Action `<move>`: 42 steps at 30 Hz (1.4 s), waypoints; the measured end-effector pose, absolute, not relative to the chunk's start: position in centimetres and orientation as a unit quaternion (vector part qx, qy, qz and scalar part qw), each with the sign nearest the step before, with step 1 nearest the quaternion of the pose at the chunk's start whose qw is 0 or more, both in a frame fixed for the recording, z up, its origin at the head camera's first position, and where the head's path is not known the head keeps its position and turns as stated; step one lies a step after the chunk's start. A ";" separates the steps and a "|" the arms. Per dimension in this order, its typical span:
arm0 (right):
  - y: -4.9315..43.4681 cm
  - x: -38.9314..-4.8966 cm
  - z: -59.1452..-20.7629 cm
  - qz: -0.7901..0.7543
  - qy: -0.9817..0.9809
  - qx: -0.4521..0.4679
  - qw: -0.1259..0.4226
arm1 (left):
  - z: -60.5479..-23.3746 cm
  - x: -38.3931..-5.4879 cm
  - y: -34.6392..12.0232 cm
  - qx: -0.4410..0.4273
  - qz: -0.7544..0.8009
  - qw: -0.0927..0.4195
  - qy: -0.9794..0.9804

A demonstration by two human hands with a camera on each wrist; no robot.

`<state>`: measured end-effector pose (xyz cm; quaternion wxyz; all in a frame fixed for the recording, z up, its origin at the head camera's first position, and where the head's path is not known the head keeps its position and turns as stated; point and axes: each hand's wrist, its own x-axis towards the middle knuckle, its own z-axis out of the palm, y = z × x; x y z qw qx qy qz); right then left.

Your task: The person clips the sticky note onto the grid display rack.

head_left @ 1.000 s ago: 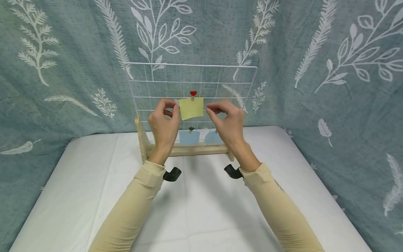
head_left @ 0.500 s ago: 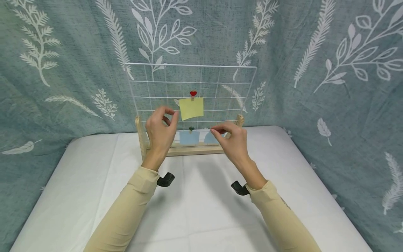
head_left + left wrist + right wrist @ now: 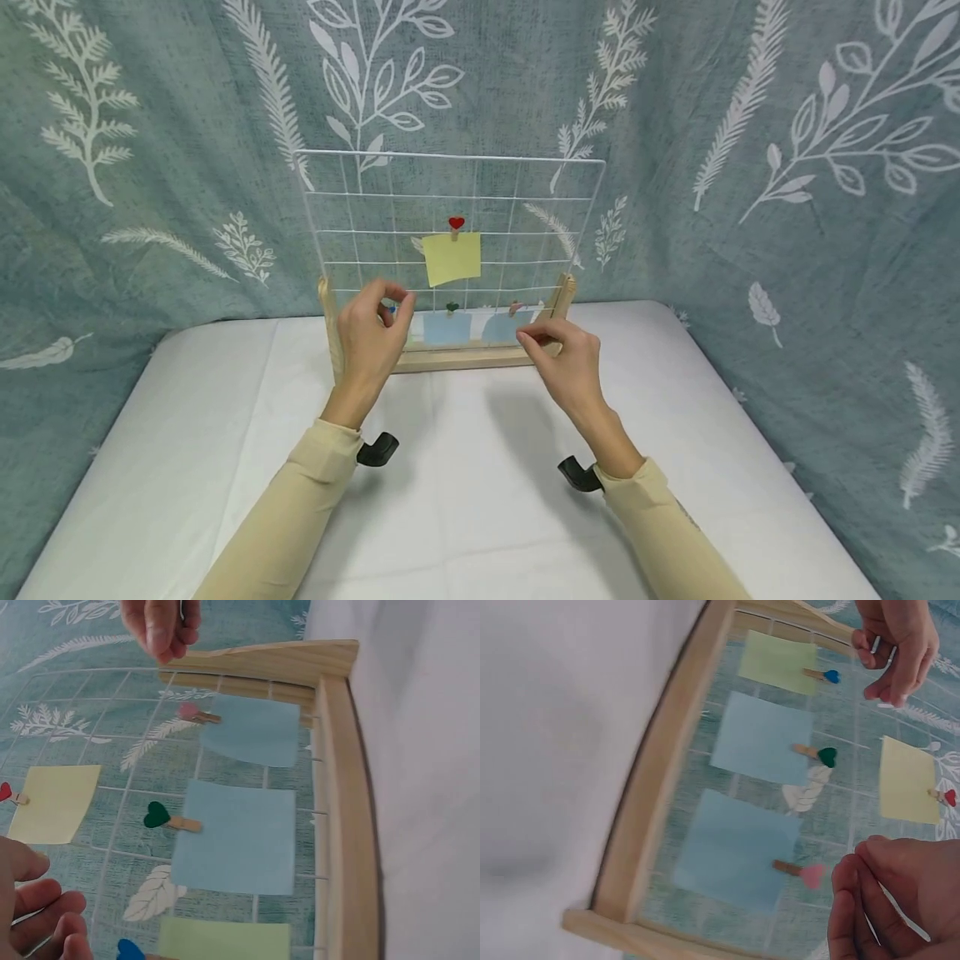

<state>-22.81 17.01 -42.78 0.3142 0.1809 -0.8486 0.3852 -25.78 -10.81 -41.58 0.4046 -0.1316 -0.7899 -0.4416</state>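
My left hand [image 3: 372, 337] hovers in front of the wire grid [image 3: 540, 198], at its lower left, with fingers loosely bent and nothing between them. On the other side my right hand [image 3: 564, 362] is apart from the grid, thumb near the fingertips, holding nothing visible. A yellow note [image 3: 452, 258] hangs mid-grid from a clothespin with a red heart [image 3: 456, 223]. Below it hang two blue notes [image 3: 238, 838] [image 3: 735, 851], on clothespins with a green heart [image 3: 157, 815] and a pink heart [image 3: 812, 875]. A light green note [image 3: 780, 661] hangs on a blue-heart clothespin [image 3: 831, 676].
A wooden stand [image 3: 465, 359] holds the grid upright on a white-covered table [image 3: 450, 517]. Behind it hangs a grey-green curtain [image 3: 660, 125] with white leaf prints. Black wrist mounts [image 3: 378, 449] stick out from both sleeves.
Both hands have drawn down and apart from beside the yellow note, toward the person. The right hand has moved lower, uncovering the pink-heart clothespin. The notes stay on the grid.
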 end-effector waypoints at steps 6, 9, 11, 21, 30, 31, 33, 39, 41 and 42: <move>17.8 -21.7 -44.1 0.381 -0.856 0.171 0.304 | -42.9 -25.1 -11.2 -0.141 -0.435 0.389 -0.800; 18.4 -21.0 -44.6 0.366 -0.868 0.164 0.293 | -43.4 -24.6 -11.5 -0.136 -0.437 0.379 -0.804; 18.7 -20.5 -44.9 0.357 -0.875 0.163 0.283 | -43.9 -24.3 -11.9 -0.129 -0.434 0.376 -0.809; 19.7 -19.2 -46.5 0.346 -0.889 0.152 0.257 | -47.3 -22.2 -13.6 -0.084 -0.450 0.325 -0.828; 20.8 -18.6 -47.7 0.338 -0.893 0.143 0.262 | -49.2 -21.2 -13.8 -0.077 -0.437 0.317 -0.838; 21.0 -18.5 -47.9 0.336 -0.893 0.144 0.263 | -49.4 -21.0 -13.9 -0.073 -0.436 0.314 -0.840; 21.2 -18.2 -48.3 0.331 -0.893 0.147 0.265 | -50.0 -20.7 -14.2 -0.066 -0.435 0.307 -0.844; 22.1 -17.1 -49.3 0.316 -0.898 0.147 0.269 | -51.8 -19.1 -15.0 -0.071 -0.444 0.314 -0.836; 22.4 -16.8 -49.5 0.313 -0.899 0.147 0.267 | -52.0 -18.5 -15.3 -0.084 -0.455 0.326 -0.824; 22.5 -16.7 -49.5 0.313 -0.900 0.148 0.266 | -52.1 -18.2 -15.5 -0.089 -0.461 0.330 -0.819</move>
